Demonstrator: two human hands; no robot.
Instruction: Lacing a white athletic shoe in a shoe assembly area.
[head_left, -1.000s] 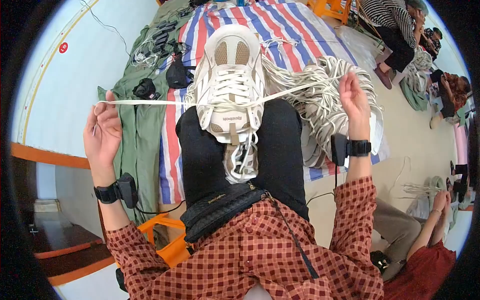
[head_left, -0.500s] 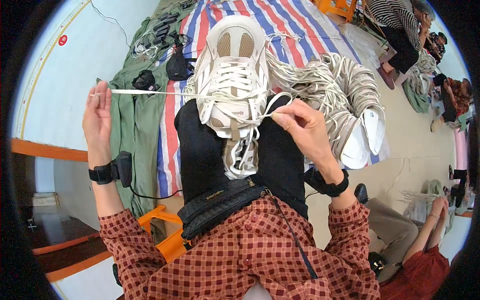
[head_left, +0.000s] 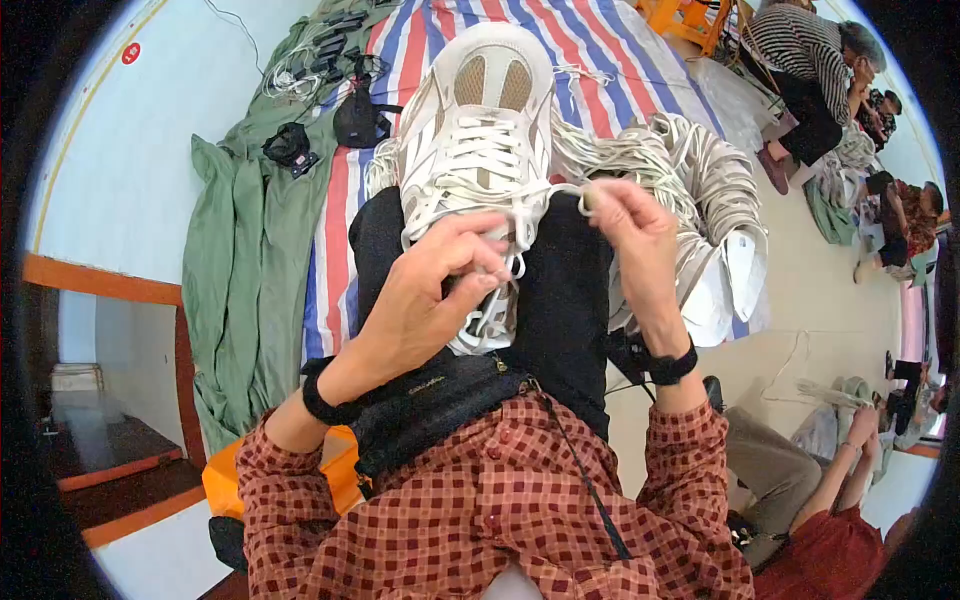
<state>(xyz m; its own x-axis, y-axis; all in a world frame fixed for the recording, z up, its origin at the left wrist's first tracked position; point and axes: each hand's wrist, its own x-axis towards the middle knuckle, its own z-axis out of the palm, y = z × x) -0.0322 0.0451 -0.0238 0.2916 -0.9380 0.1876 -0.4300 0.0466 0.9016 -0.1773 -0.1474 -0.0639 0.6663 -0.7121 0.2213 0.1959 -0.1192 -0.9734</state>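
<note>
A white and beige sneaker (head_left: 490,150) rests on my lap, its toe pointing away from me. White laces (head_left: 483,140) cross its front in rows, with loose strands over the tongue end. My right hand (head_left: 640,235) pinches a shoelace (head_left: 562,188) that runs to the right side of the sneaker. Over the tongue end hovers my left hand (head_left: 430,285), its fingers bent and apart from the thumb, and no lace shows in its grasp. Below it, partly hidden by that hand, a second laced shoe (head_left: 490,325) lies between my thighs.
A heap of laced shoes (head_left: 725,190) with tangled laces lies to the right on a striped sheet (head_left: 590,50). Green cloth (head_left: 235,300) and a black pouch (head_left: 360,120) are at left. Other people (head_left: 810,60) sit along the right side.
My left hand has come in from the far left to the sneaker and no longer holds the stretched lace. My right hand has moved slightly right and up, still pinching its lace.
</note>
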